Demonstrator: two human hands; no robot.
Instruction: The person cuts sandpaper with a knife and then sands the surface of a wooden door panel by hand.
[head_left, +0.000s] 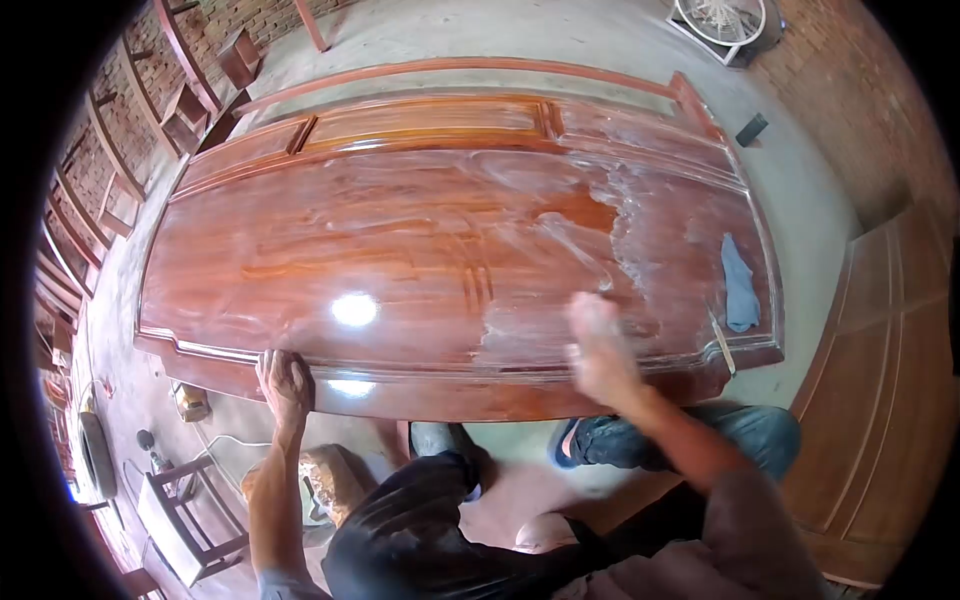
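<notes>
Blurring as it is moving, the right hand (602,357) is hiding its fingers, so I cannot tell if they are open, closed or holding something. The left hand (286,382) is bending its fingers at the near edge of the big red-brown wood panel (380,230); I cannot tell if they are squeezing it. The panel is lying flat in front of the person, with the right hand being over its near right part.

Wet-looking streaks are covering the left and middle, so that part is seeming mostly rubbed. Chalky, cloudy patches with a wiggly edge are showing on the right, and they are looking less done. I cannot tell how much is left.

A bright light is shining back from the wood. A blue cloth (740,290) and a thin stick (722,340) are lying on the right end. Past it, a dark tube (751,129) is resting on the floor (800,185), a fan (722,18) is standing far off, and another wood panel (880,400) is lying to the right. Wood frames (143,85) are standing on the left, near a brick wall (215,25).
</notes>
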